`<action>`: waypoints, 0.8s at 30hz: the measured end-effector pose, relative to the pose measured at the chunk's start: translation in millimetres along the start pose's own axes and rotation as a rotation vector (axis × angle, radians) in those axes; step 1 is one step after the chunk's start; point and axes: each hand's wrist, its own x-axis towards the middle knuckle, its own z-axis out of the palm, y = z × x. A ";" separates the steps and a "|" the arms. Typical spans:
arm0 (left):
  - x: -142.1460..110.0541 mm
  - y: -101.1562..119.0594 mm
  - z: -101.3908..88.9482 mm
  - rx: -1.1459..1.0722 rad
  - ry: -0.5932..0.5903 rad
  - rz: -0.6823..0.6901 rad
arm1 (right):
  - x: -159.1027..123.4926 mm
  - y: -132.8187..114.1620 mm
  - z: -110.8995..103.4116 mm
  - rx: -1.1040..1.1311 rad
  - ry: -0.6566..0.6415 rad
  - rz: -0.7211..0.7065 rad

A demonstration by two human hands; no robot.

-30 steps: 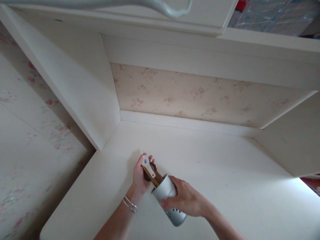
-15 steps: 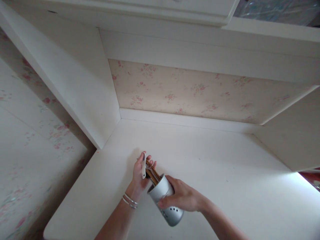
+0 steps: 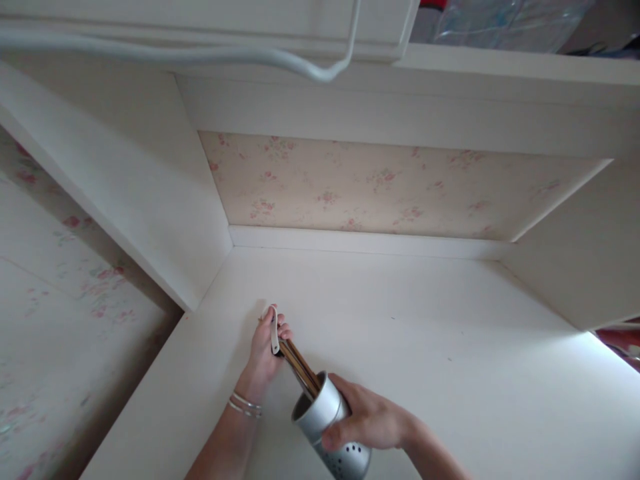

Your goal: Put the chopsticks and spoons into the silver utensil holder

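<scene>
My left hand [image 3: 261, 352] is closed around the upper ends of a bundle of brown chopsticks [image 3: 301, 368] and a white spoon with a holed handle [image 3: 275, 335]. Two silvery bangles circle that wrist. The lower ends of the chopsticks are still inside the mouth of a silver metal utensil holder [image 3: 324, 408], pierced with small round holes. My right hand [image 3: 369, 417] grips this holder round its side. It is tilted, its mouth toward my left hand and its base cut off by the frame's lower edge.
A white desk top [image 3: 440, 333] lies under both hands. White side panels [image 3: 120, 173] and a floral-papered back wall [image 3: 350, 183] enclose it. Above hangs a white cabinet with a pale cable [image 3: 210, 57] in front. Clear plastic packaging [image 3: 505, 23] sits on the upper right shelf.
My left hand has moved away from the holder, up and left, and more of the chopsticks' length shows. The view has shifted, and the pale cable has come in at the top.
</scene>
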 end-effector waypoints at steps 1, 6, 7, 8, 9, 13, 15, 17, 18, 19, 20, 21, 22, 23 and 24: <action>3.0 9.5 2.5 0.019 0.004 0.029 | -2.3 4.0 -1.8 0.037 -0.025 -0.008; 9.6 63.5 38.8 0.260 -0.004 0.258 | -7.5 34.7 -10.8 0.397 -0.156 -0.034; 10.2 72.2 49.6 0.355 -0.008 0.321 | -6.4 43.1 -12.8 0.480 -0.169 -0.045; 11.3 79.4 60.8 0.471 -0.016 0.381 | -4.8 52.0 -14.9 0.559 -0.177 -0.058; 13.3 85.1 71.9 0.614 -0.019 0.441 | -2.7 61.0 -17.3 0.631 -0.185 -0.072; 33.7 94.8 107.5 1.460 0.012 0.736 | 6.3 90.2 -26.5 0.793 -0.194 -0.090; 50.8 92.0 116.2 1.941 0.002 0.863 | 9.4 97.1 -28.7 0.806 -0.199 -0.094; 69.3 84.5 117.6 2.288 -0.061 0.879 | 11.3 99.6 -28.9 0.820 -0.208 -0.099; 78.3 79.4 115.9 2.393 -0.098 0.850 | 11.7 99.8 -28.7 0.831 -0.209 -0.102; 86.8 73.9 112.9 2.456 -0.134 0.813 | 11.8 99.6 -28.4 0.843 -0.210 -0.102; 94.6 68.1 109.2 2.490 -0.163 0.777 | 11.5 99.1 -28.3 0.856 -0.208 -0.103; 101.8 62.6 104.9 2.508 -0.187 0.746 | 10.7 98.3 -28.3 0.868 -0.202 -0.105; 108.2 57.6 100.5 2.532 -0.208 0.718 | 9.5 97.0 -28.5 0.873 -0.197 -0.104; 114.1 53.3 96.2 2.554 -0.229 0.692 | 7.8 95.4 -28.8 0.872 -0.191 -0.098; 119.4 49.9 92.3 2.572 -0.247 0.672 | 5.9 93.5 -29.1 0.867 -0.187 -0.086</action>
